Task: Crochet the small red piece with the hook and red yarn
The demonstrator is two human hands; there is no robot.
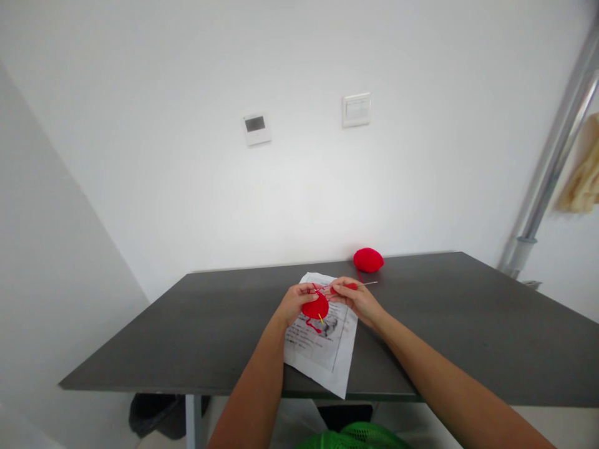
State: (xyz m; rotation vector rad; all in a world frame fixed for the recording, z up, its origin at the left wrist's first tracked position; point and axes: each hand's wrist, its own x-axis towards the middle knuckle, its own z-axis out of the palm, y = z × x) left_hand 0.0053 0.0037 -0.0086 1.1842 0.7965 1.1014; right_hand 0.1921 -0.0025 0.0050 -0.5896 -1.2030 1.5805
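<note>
Between the fingers of my left hand (298, 300) is a round piece of red crochet (315, 307), pinched at its upper edge. A small yellow stitch marker (321, 318) sits on its lower part, and a red yarn tail dangles below. My right hand (354, 295) is closed on a crochet hook (345, 289) with a red handle; its metal shaft sticks out to the right. Thin red yarn runs between the two hands, close to the crochet piece. A red yarn ball (368, 260) lies at the table's back edge, with a strand leading toward my hands.
Under my hands, a printed paper sheet (322, 358) lies on the dark grey table (224, 330). The white wall behind bears a thermostat (257, 130) and a light switch (356, 110). A black bin (156, 411) stands below at the left; a green mesh item (355, 436) is nearest me.
</note>
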